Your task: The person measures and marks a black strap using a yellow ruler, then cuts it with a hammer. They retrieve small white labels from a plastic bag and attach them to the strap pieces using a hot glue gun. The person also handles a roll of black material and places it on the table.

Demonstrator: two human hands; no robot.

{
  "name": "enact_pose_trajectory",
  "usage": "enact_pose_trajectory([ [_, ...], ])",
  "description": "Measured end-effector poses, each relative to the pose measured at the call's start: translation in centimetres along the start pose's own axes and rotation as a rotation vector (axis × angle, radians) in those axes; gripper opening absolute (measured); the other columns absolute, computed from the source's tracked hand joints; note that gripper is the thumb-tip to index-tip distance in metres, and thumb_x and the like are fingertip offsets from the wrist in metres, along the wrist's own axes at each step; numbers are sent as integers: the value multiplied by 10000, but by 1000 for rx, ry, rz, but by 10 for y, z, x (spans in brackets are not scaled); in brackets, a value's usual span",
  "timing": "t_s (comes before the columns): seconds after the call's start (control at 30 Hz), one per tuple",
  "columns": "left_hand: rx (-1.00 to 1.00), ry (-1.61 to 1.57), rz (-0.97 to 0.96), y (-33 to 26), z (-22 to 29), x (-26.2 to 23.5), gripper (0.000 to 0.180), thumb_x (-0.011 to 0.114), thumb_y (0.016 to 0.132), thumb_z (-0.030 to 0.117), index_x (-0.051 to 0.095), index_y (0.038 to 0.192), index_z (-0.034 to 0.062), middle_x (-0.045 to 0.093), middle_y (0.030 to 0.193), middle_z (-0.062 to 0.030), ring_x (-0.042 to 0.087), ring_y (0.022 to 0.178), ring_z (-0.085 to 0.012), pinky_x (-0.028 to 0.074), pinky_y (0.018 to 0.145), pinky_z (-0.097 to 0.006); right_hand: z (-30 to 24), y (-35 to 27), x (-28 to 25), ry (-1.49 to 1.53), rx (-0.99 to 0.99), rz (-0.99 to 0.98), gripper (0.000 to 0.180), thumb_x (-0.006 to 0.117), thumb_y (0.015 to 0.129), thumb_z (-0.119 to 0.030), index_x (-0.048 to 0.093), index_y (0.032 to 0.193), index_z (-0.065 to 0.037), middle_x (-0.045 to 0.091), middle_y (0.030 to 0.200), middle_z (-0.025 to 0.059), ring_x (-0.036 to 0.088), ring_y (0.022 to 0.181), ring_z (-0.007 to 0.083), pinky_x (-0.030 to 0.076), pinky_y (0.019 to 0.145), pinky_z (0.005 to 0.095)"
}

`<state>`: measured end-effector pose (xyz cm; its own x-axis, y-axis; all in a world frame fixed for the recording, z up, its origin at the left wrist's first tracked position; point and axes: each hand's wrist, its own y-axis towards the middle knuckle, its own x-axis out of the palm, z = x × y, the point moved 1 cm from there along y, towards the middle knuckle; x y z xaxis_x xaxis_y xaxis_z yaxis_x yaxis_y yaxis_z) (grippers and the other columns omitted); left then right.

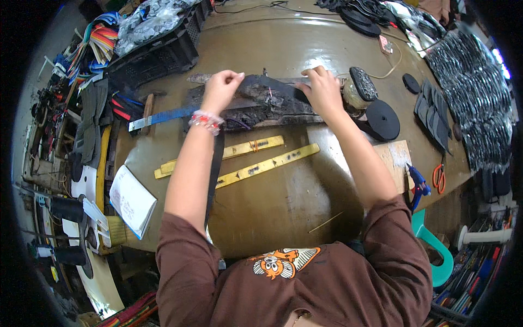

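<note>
Left hand [219, 90] and right hand [322, 90] pinch a flat black leather strip [272, 87], fingers closed, upper centre; upper left, black plastic crate [163, 54] holds clear-bagged items [150, 19].

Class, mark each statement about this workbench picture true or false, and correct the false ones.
1. Both hands, left hand and right hand, rest on the dark strip. True.
2. Two yellow rulers lie near the person. True.
3. The orange-handled scissors lie at the table's left edge. False: they lie at the right edge.
4. The open notebook lies under the right hand. False: it lies at the left edge, untouched.
</note>
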<state>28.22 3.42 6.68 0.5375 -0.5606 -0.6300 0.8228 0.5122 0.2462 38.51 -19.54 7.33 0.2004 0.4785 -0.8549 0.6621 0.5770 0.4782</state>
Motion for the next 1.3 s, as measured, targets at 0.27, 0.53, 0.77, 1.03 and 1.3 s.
enact_pose_trajectory([
  [0.27,188,-271,-29,-17,30,-1,277,627,878,251,646,833,-21,612,649,-27,516,585,-80,416,559,-251,1,-9,-9,641,103,-374,558,556,891,-449,559,1182,27,649,1025,218,638,943,283,478,860,372],
  [0.53,216,-350,-3,-27,48,-4,245,649,875,231,642,791,1,501,612,71,405,576,-20,338,519,-209,-26,-8,-29,476,-47,-276,311,637,878,-265,640,1014,14,629,715,92,623,750,155,496,711,339],
  [0.77,182,-89,16,-21,19,14,280,651,858,259,626,798,-13,570,605,-48,498,565,-98,410,547,-270,-8,20,0,607,226,-463,396,606,893,-339,622,741,27,550,540,66,543,454,156,450,482,317],
  [1.03,124,-84,12,-23,5,28,252,637,861,235,635,822,-14,614,642,-88,557,576,-136,450,572,-285,7,22,35,476,134,-448,389,628,857,-372,661,804,12,591,670,191,587,659,316,458,648,401],
  [1.3,84,-94,63,-30,8,-9,268,641,874,295,659,873,28,663,826,-50,593,747,-127,477,707,-293,-5,-19,0,-113,-28,112,334,689,774,-300,619,946,-23,616,870,159,585,876,329,464,747,435],
])
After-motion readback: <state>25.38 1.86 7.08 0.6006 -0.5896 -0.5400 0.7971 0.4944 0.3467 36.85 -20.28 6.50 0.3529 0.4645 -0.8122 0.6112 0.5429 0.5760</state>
